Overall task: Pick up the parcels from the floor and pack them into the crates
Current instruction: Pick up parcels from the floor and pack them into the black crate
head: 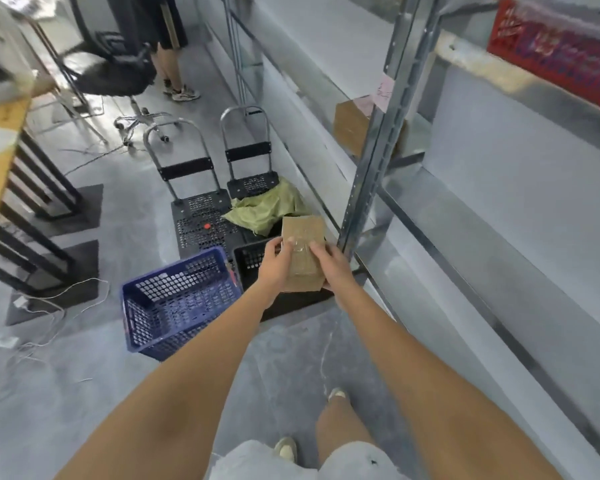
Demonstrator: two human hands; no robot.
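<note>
Left hand [273, 263]: closed on the left edge of the cardboard parcel [303, 252], thumb laid over its top face, fingers wrapped beneath.
Right hand [329, 265]: clamped on the parcel's right edge, thumb pressed on the clear tape strip across the top.
Parcel: a flat brown box, held in the air between both hands, above the black crate [252, 259] and clear of it.
Black crate: set on the floor [84, 393], just right of the blue crate [181, 299]; its inside is largely hidden by the hands and parcel.
Blue crate: on the floor left of the parcel, no parcels seen in it.
Folding trolleys [201, 209]: two, placed beyond the black crate, a green bag [267, 209] slumped over the nearer edge.
Metal shelving [371, 161]: stood right of the parcel.
</note>
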